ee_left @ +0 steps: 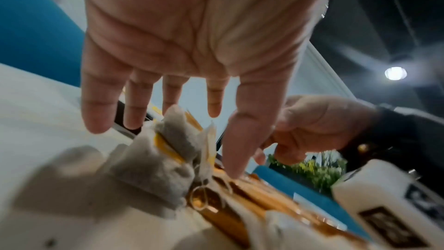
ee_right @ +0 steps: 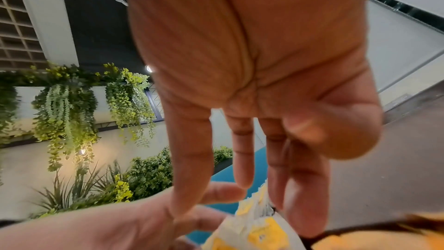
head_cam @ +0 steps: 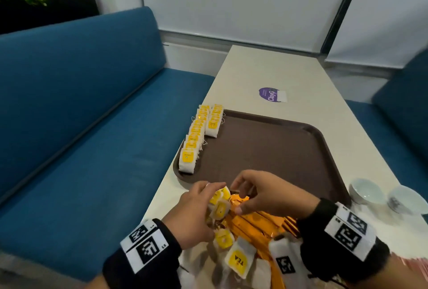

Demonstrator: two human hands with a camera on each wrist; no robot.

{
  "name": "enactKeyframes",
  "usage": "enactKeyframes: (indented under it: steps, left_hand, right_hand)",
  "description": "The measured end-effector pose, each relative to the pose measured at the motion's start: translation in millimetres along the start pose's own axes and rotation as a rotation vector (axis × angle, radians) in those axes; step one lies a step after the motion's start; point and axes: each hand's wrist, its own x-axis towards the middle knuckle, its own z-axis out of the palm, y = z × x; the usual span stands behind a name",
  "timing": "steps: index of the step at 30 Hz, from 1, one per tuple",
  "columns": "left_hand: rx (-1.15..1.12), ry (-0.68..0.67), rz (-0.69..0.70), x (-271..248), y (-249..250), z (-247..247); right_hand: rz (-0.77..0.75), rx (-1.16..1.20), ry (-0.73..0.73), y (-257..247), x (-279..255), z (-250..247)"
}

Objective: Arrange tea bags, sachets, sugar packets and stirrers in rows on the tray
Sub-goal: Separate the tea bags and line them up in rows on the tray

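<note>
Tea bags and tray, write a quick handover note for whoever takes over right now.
Left hand: its grip holds a small bunch of white tea bags with yellow tags just before the near edge of the tray.
Right hand: fingers loosely curled over the same bunch; whether it grips cannot be told.
Done: two rows of tea bags stand along the left side of the dark brown plastic tray.
Left: loose tea bags and shiny orange sachets lie piled on the white table. Sugar packets and stirrers cannot be made out.
</note>
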Motion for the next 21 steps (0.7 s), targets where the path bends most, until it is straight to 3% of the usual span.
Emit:
enactKeyframes:
  steps: [5, 9, 16, 21]
  left_hand:
    - [0.346, -0.092, -0.045, 12, 10, 9]
    - [0.461, -0.071, -0.069, 17, 14, 11]
    - [0.517, -0.068, -0.135, 14, 6, 11]
    - [0.247, 0.007, -0.156, 8, -4, 2]
  right_hand:
    - [-0.005, 0.083, 0.141, 9, -19, 12]
    - [-0.011, 0.132, 0.146, 13, -30, 18]
    - [0.025, 0.218, 0.163, 22, -42, 27]
    - [0.024, 0.258, 0.177, 26, -44, 28]
